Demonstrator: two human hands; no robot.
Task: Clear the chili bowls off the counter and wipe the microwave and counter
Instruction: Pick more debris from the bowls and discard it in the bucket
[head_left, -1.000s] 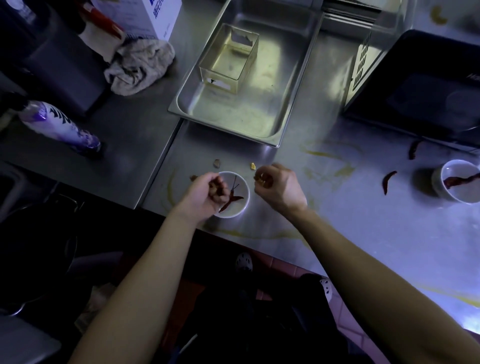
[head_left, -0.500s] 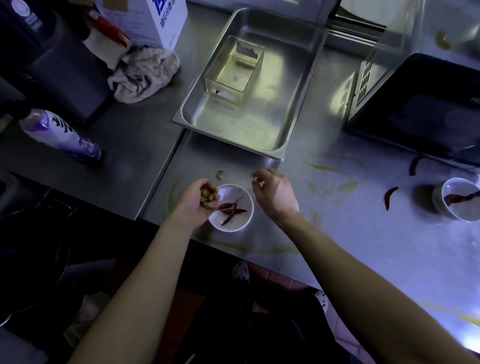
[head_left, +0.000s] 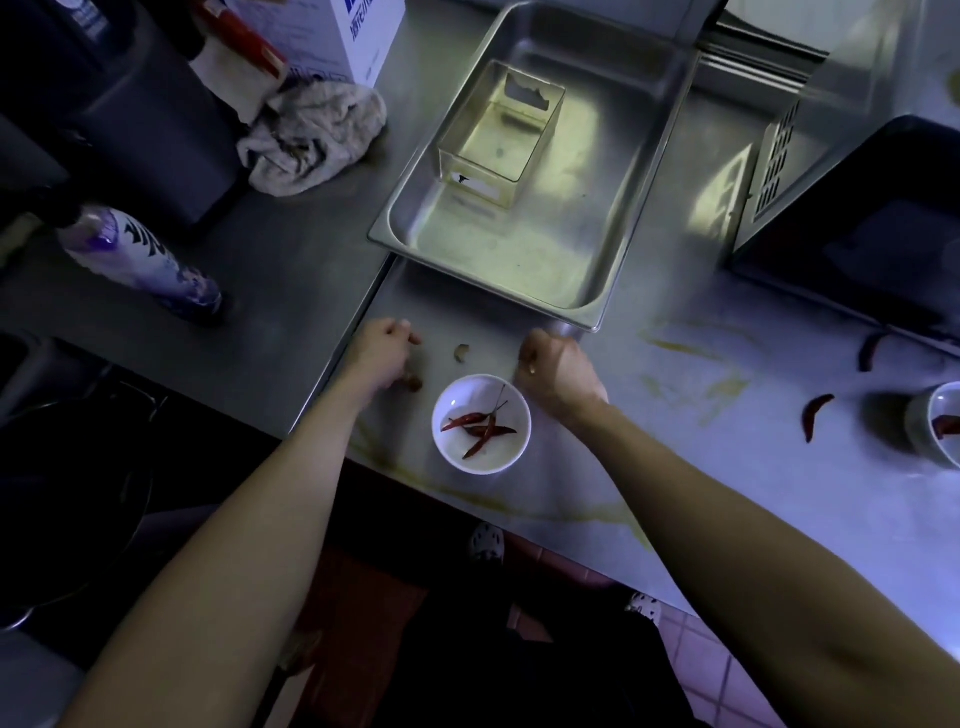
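Now my left hand and right hand sit knuckles-up on the counter, fingers curled under, flanking the chili bowl just beyond it; whether they pinch anything I cannot tell.

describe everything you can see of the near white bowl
The bowl is small, round and white, looks like ceramic, and sits upright on the steel counter near its front edge. A few dried red chilies lie inside, one with a thin stem. The left hand and right hand flank it without seeming to touch.
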